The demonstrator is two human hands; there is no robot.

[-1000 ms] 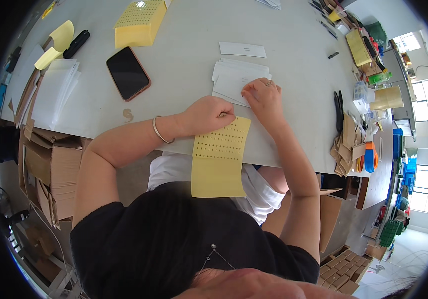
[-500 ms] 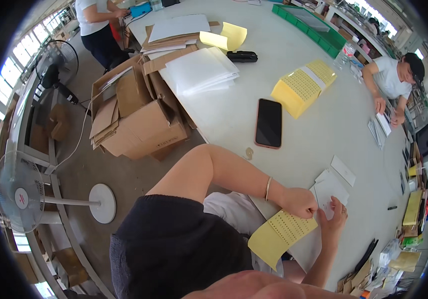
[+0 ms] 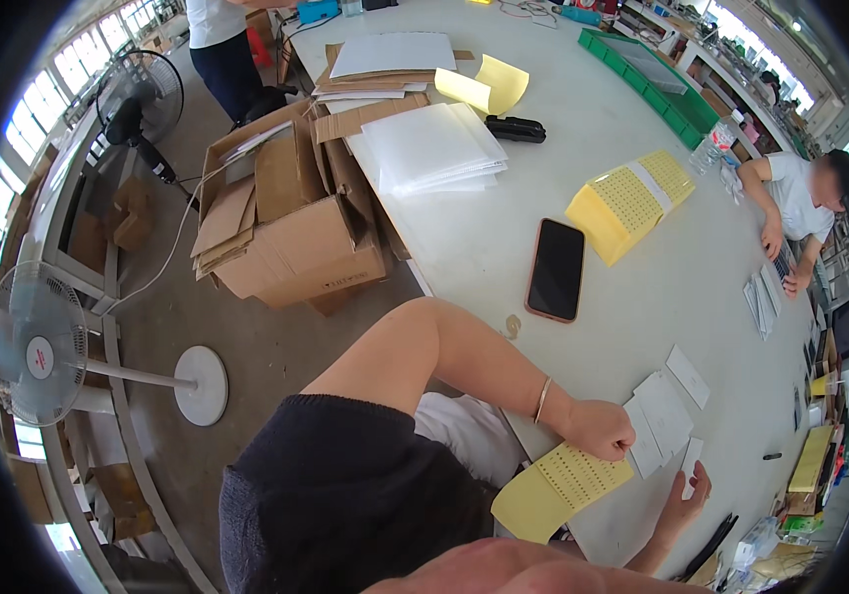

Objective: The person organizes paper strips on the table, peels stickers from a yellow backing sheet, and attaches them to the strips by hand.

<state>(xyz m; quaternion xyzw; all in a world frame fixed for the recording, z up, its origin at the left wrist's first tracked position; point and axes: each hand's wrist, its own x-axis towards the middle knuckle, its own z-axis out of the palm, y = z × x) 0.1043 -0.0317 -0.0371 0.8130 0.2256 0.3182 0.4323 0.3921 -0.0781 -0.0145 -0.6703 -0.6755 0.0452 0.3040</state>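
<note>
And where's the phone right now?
In the head view, the phone lies right of centre on the table, just below and left of the thick yellow stack.

A smartphone (image 3: 555,270) lies on the surface (image 3: 469,247). Just beyond and right of the smartphone sits a stack of printed sheets (image 3: 632,208); farther beyond it on that side are a water bottle (image 3: 713,148) and a long tray (image 3: 642,101). Beyond and left of the smartphone, plastic sleeves (image 3: 434,148) lie piled near the surface's edge. Well left of the smartphone stands a cardboard carton (image 3: 306,252), then a pedestal fan (image 3: 39,356) on the floor. Nearer than the smartphone and to its right lie several cards (image 3: 664,406), the left grip (image 3: 598,430) with one printed sheet (image 3: 558,485), and the right grip (image 3: 684,500) with a single card (image 3: 692,461).
</note>
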